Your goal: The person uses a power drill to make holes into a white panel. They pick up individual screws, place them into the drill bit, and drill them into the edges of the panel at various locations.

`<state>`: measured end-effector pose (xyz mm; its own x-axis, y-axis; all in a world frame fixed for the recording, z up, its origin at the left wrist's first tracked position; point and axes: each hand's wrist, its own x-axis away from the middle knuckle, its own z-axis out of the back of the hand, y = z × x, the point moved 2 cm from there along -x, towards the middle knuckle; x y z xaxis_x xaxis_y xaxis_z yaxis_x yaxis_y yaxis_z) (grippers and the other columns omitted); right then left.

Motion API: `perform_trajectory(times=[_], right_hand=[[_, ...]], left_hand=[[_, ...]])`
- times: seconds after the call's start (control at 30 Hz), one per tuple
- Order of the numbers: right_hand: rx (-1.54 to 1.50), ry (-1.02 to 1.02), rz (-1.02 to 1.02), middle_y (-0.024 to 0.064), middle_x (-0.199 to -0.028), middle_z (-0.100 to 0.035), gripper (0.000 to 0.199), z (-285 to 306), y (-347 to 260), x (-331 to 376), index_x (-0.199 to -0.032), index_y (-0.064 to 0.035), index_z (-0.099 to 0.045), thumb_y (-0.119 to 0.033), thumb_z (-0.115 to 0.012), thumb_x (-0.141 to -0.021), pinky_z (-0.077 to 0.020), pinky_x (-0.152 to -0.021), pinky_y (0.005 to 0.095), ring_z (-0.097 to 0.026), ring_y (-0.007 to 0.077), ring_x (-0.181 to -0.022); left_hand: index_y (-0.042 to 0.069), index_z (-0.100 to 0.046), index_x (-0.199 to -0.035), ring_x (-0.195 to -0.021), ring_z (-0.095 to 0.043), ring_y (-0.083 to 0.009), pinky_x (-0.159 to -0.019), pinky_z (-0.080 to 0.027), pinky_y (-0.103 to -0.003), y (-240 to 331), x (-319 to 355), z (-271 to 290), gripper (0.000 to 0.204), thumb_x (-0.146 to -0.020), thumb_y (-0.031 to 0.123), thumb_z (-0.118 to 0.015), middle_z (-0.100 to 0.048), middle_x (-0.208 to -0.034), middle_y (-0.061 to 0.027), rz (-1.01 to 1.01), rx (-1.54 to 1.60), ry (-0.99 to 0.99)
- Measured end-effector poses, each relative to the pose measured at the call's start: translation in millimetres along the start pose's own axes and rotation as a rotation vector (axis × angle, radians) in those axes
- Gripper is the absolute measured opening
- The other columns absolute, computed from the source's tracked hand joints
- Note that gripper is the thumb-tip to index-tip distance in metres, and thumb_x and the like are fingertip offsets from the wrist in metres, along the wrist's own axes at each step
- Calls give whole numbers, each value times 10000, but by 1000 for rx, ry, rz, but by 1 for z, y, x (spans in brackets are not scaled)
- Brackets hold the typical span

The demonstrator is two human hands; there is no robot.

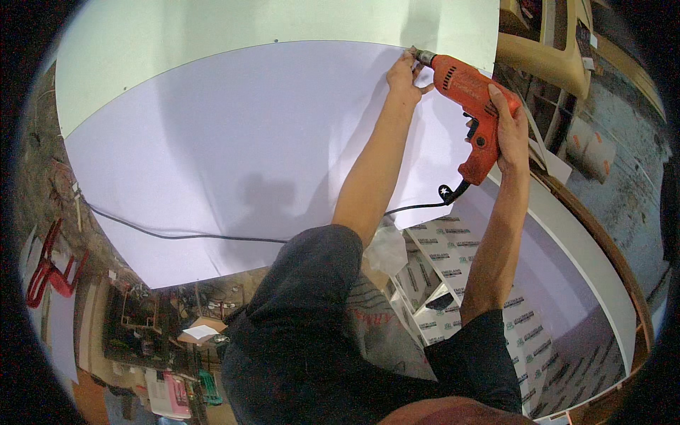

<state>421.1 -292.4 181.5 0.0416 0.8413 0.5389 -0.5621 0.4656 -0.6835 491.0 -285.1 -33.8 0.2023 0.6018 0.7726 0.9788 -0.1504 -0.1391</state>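
An orange corded power drill (467,88) is in my right hand (511,131), which wraps round its rear and handle. Its metal chuck points left, toward the seam where a pale lilac sheet (248,127) meets a white panel (319,20). Right at the chuck's tip, my left hand (405,76) has its thumb and forefinger pinched together against the panel, other fingers partly spread. Whatever sits in that pinch is too small to make out. From the drill's handle a black cord (191,236) runs left across the lower part of the sheet.
Film-covered boards with repeated print (524,340) lie at the lower right, beside a curved white edge (595,283). A beige moulded plastic piece (545,60) and a roll (591,149) are at the right. A red metal frame (53,273) stands at the far left, near scattered clutter.
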Motion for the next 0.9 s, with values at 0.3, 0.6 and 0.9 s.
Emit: perform_trajectory(times=[0.3,0.6,0.9], right_hand=[[158,77,24,113,-731,-621,371,-13,-16,2,-997,-17,-486,-311,-651,-843,-480,-397,281,-579,148,-493],[393,79,215,107,-735,-614,407,-19,-28,-14,-1005,-1,-502,-316,-676,-816,-480,-385,290,-577,150,-484],[368,-2,30,98,-713,-618,422,-20,-47,-19,-1009,-13,-504,-345,-676,-814,-481,-375,289,-581,154,-476]], left_hand=[[246,-556,-1175,-1035,-478,-158,-887,-326,-659,-7,-4,2,262,-961,263,-404,-492,-1152,29,-28,68,-22],[58,-528,-1069,-1014,-550,-273,-940,-392,-565,-12,11,-17,356,-915,374,-479,-550,-1087,-103,11,562,-294],[107,-567,-832,-707,-609,-231,-708,-516,-408,-9,12,-55,191,-775,277,-630,-615,-766,-54,27,457,-367]])
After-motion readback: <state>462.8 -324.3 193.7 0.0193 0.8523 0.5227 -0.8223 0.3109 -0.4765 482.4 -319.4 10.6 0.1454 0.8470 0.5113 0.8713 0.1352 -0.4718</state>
